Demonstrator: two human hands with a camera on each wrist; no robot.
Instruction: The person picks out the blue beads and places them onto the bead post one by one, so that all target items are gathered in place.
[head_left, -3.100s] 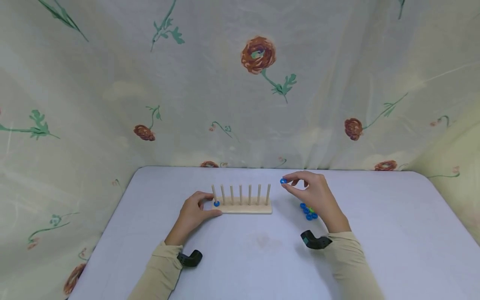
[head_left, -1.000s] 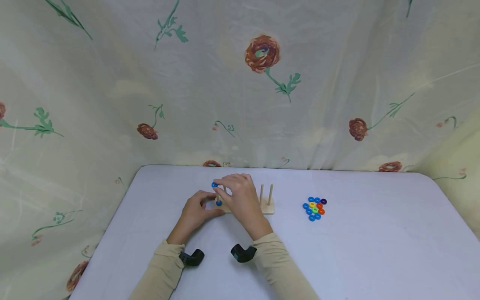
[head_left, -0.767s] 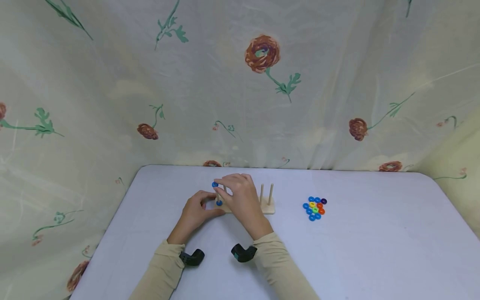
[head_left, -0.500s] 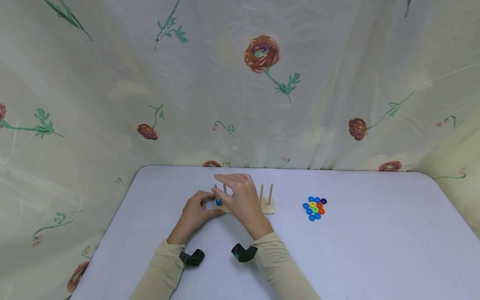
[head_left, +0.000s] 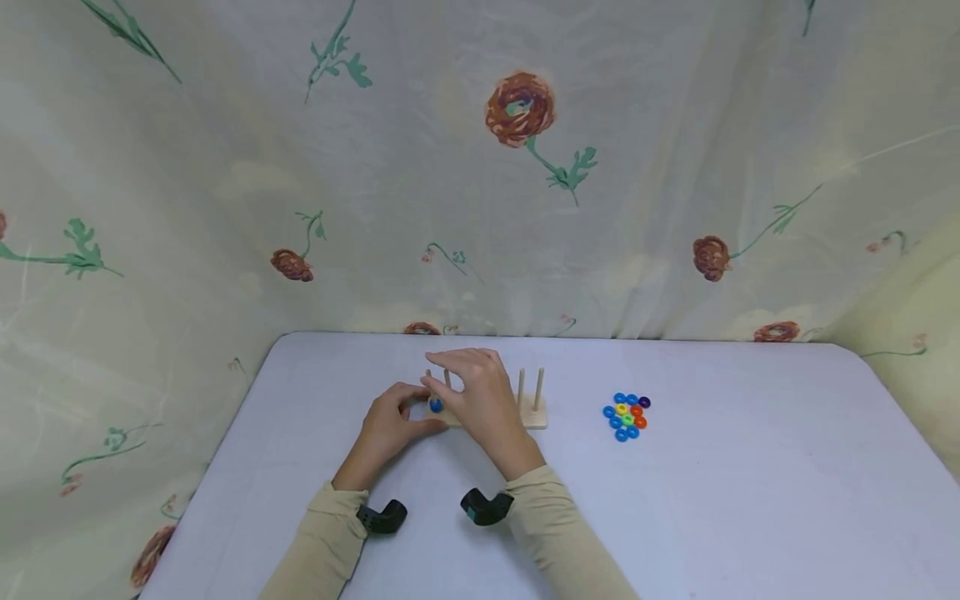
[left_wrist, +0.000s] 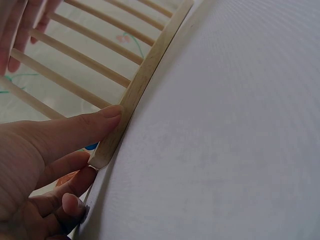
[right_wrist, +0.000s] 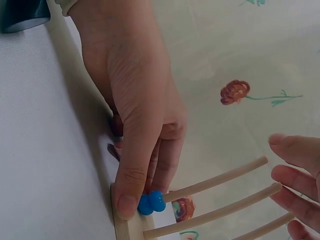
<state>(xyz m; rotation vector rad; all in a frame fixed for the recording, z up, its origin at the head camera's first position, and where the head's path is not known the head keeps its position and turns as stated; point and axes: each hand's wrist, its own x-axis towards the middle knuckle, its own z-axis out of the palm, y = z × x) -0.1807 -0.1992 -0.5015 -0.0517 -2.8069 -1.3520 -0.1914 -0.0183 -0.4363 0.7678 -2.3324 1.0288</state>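
Observation:
A wooden peg rack (head_left: 535, 419) has a row of upright pegs; the right hand hides several of them in the head view. My left hand (head_left: 390, 427) grips the rack's left end, thumb along the front edge of the base (left_wrist: 142, 75) in the left wrist view. Two blue beads (right_wrist: 151, 202) sit together low on the end peg (right_wrist: 217, 179), beside the left thumb. Over the rack's left part, my right hand (head_left: 483, 404) has its thumb and fingers apart near the peg tops, with nothing between them.
On the table to the right lies a cluster of loose ring beads: blue beads (head_left: 616, 422), a yellow bead (head_left: 621, 409), green bead (head_left: 627, 420), orange beads (head_left: 641, 422) and a dark purple bead (head_left: 644, 402). A flowered curtain (head_left: 600, 250) hangs behind the white table (head_left: 750, 467).
My right hand carried a blue bead from the right to the left end peg and let it go; it dropped onto the first bead. My left hand has stayed on the rack.

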